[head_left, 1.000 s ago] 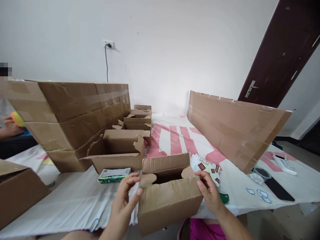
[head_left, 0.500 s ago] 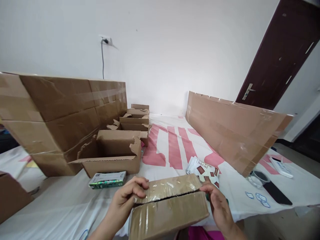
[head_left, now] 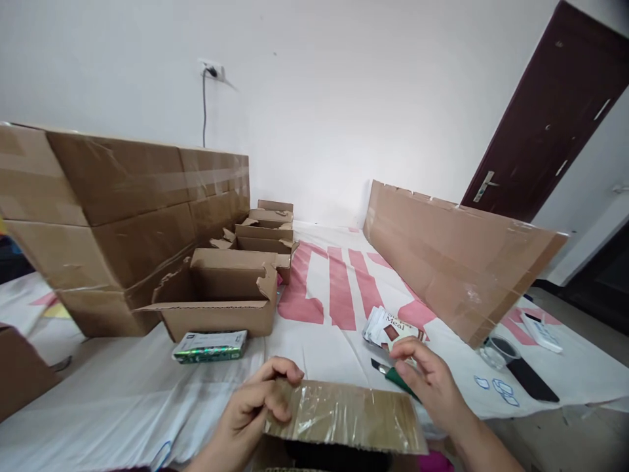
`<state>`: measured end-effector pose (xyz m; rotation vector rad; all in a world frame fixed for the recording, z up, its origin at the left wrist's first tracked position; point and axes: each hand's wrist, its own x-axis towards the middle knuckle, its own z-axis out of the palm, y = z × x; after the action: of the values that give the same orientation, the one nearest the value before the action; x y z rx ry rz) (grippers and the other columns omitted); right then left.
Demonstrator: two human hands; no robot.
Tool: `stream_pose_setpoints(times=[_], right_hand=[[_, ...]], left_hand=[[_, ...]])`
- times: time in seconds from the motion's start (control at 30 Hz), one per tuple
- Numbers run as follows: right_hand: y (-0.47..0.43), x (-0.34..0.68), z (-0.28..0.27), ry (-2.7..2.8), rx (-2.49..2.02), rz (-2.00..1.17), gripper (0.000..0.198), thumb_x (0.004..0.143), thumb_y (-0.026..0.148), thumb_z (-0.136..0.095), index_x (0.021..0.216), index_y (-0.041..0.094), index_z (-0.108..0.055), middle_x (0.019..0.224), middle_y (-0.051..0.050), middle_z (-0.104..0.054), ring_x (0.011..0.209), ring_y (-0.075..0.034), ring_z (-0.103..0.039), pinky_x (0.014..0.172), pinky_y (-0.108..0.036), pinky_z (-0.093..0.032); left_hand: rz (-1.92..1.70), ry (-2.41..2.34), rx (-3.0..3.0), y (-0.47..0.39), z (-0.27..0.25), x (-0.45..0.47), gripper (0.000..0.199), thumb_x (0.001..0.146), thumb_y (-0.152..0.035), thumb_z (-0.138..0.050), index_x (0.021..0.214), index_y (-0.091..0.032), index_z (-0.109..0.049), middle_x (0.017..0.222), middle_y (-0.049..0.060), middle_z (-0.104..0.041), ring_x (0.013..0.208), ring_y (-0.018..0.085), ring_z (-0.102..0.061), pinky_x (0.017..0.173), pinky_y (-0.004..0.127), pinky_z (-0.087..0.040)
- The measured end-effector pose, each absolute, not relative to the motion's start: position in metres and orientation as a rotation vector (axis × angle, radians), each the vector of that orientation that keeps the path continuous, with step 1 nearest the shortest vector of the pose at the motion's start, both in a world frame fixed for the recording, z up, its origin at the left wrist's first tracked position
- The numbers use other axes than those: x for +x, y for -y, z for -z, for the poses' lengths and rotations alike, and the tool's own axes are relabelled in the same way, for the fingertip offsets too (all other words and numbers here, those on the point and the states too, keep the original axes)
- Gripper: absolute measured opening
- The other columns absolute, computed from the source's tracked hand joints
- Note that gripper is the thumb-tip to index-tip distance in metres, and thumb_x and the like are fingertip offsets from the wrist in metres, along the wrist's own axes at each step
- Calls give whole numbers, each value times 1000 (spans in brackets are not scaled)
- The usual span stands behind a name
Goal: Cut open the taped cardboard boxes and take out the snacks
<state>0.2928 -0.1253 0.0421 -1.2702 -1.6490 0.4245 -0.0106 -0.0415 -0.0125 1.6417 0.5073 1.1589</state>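
Note:
Low in the middle, a taped cardboard box [head_left: 351, 414] has its flap raised, and a dark opening shows beneath it. My left hand [head_left: 260, 403] is closed on the left end of that flap, thumb underneath and fingers over the edge. My right hand [head_left: 432, 383] hovers beside the flap's right end, fingers curved and apart, with nothing in it. A utility knife [head_left: 396, 380] with a green handle lies just past the box, partly hidden by my right hand. Behind it is a pile of printed packets [head_left: 388, 328] reading "Meal".
Several open boxes [head_left: 221, 314] form a row at left, beside a large taped cardboard wall [head_left: 137, 196]. A green-edged pack [head_left: 211, 347] lies before them. At right are a cardboard panel [head_left: 452, 255], a clear cup [head_left: 498, 354], a black flat object [head_left: 533, 379] and a white case [head_left: 540, 331].
The box's flap has swung up and opened, showing the dark inside. My right hand has let go of the box and moved off it, and the utility knife is now more visible.

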Motion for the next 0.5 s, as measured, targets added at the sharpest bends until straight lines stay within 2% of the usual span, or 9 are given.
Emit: stream_pose_setpoints(times=[0.17, 0.27, 0.5], right_hand=[[131, 275, -67, 2046, -1271, -546, 28, 87, 40, -60, 109, 23, -62, 104, -7, -63, 100, -22, -57, 90, -36, -45], [136, 268, -71, 2165, -1269, -570, 36, 83, 36, -68, 116, 24, -61, 110, -7, -61, 103, -22, -56, 92, -35, -45], [133, 260, -73, 2197, -1456, -549, 31, 71, 23, -78, 99, 23, -65, 103, -4, -57, 99, -21, -53, 84, -32, -45]], left_hand=[[-1220, -585, 1608, 41, 14, -9, 34, 79, -47, -68, 59, -19, -67, 96, 8, -59, 91, 22, -59, 78, 30, -47], [-1211, -602, 1616, 40, 17, -10, 34, 78, -47, -68, 58, -19, -67, 96, 8, -59, 90, 23, -59, 77, 30, -47], [-1200, -621, 1612, 38, 23, -9, 39, 82, -51, -62, 61, -19, -68, 100, 9, -60, 92, 23, -59, 81, 33, -46]])
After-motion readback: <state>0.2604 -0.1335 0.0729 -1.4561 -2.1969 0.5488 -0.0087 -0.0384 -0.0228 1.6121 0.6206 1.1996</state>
